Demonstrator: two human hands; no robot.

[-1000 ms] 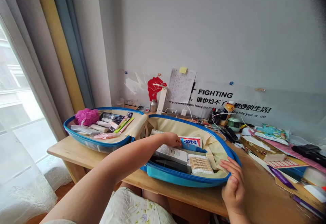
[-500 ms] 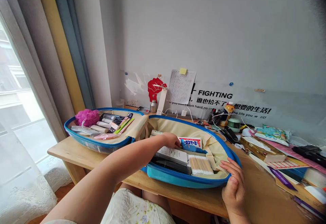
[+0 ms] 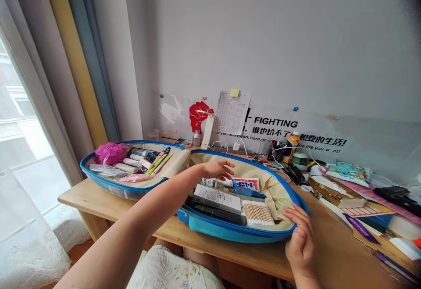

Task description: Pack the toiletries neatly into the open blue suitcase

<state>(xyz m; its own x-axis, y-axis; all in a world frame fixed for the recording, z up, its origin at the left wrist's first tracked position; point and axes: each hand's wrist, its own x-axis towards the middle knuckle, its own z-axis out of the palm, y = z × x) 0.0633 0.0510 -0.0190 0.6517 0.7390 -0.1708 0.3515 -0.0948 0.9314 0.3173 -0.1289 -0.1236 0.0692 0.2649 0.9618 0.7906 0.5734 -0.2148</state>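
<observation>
A blue toiletry case (image 3: 230, 233) lies open on the wooden desk (image 3: 329, 254), its two halves side by side. My left hand (image 3: 217, 169) hovers open above the right half, fingers spread, holding nothing. Under it lie a white tube (image 3: 210, 183), a red-and-blue toothpaste box (image 3: 246, 183), a white box with print (image 3: 219, 197) and a pack of cotton swabs (image 3: 258, 213). My right hand (image 3: 298, 236) rests on the case's right rim, fingers curled over the blue edge. The left half (image 3: 108, 183) holds a pink bath puff (image 3: 110, 153) and several tubes and pens (image 3: 144, 158).
The right side of the desk is crowded with papers, boxes, a green cup (image 3: 300, 160), a bottle (image 3: 292, 142) and cables. A wall with lettering and a pinned sheet (image 3: 232, 112) stands behind. Curtains (image 3: 75, 61) and a window are at the left.
My left hand has lifted off the items in the right half and opened its fingers; a white tube now shows beneath it. My right hand has stayed on the rim.
</observation>
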